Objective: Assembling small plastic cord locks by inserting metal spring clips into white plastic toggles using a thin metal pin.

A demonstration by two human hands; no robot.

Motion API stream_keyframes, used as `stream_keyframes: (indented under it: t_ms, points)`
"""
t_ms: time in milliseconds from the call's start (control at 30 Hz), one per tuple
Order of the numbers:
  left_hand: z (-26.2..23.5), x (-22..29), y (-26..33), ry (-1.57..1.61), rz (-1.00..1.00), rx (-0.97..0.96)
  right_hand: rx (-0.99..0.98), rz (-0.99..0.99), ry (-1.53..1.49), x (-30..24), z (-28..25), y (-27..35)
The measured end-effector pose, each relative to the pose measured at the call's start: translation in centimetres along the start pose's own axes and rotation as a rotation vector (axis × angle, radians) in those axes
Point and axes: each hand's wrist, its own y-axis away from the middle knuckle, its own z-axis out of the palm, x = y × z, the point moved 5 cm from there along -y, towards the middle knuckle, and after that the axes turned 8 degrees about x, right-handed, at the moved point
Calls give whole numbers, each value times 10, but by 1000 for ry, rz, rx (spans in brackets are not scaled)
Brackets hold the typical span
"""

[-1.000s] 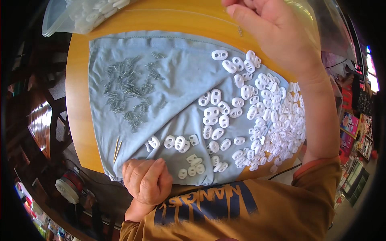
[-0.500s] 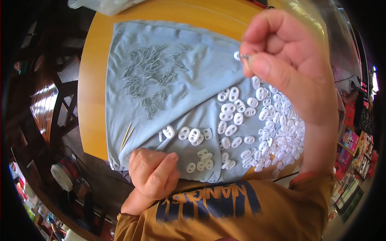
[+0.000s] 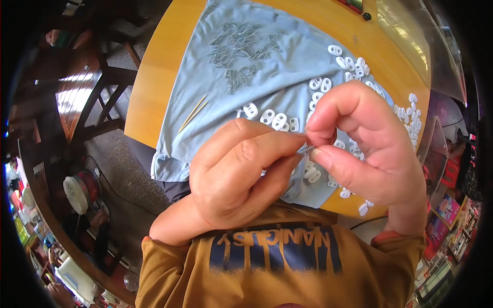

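Note:
A tiny metal coil spring (image 3: 306, 149) sits between the fingertips of both hands, close above the cloth's near part. My right hand (image 3: 372, 143) pinches it between thumb and index finger, the other fingers curled. My left hand (image 3: 239, 169) meets it from the other side with thumb and forefinger pressed together; anything else inside that pinch is hidden. White oval plastic pieces with two holes, such as this one (image 3: 280, 121), lie behind and under the hands. Beyond my left hand, many loose coil springs (image 3: 237, 51) lie scattered on a light blue cloth (image 3: 205, 61).
Two thin yellow sticks (image 3: 193, 114) lie on the cloth's left part. The yellow wooden table (image 3: 154, 77) has a curved edge. More white pieces (image 3: 411, 120) spread to the right, partly behind my right hand. Clear plastic (image 3: 447, 51) stands at the far right.
My right hand has come down and nearer with the spring. My left hand has risen from the table's near edge to meet it. The whole view has shifted and turned.

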Motion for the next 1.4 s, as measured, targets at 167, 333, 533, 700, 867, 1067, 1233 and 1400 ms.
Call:
stream_keyframes:
  t_ms: [167, 333, 533, 700, 867, 1067, 1233, 1400]
  points:
    - [-2, 7, 13, -31, 121, 41, -36, 9, -16, 2, 9, 12]
    - [-2, 15, 21, -67, 179, 110, -8, -32, 7, 0, 14, 20]
    - [-1, 22, 21, -89, 139, 94, 47, -102, 90, -6, 15, 25]
    - [2, 10, 27, 116, -326, 21, 116, -337, 427, -14, 16, 27]
    - [11, -3, 42, 637, -898, -17, 212, -684, 506, -19, 21, 31]
    - [20, -12, 52, 940, -1214, 12, 246, -724, 529, -14, 21, 32]
    - [26, -16, 54, 1250, -1279, -107, 245, -695, 505, -8, 18, 30]
    - [21, -18, 48, 984, -1181, 59, 287, -667, 531, -4, 9, 23]
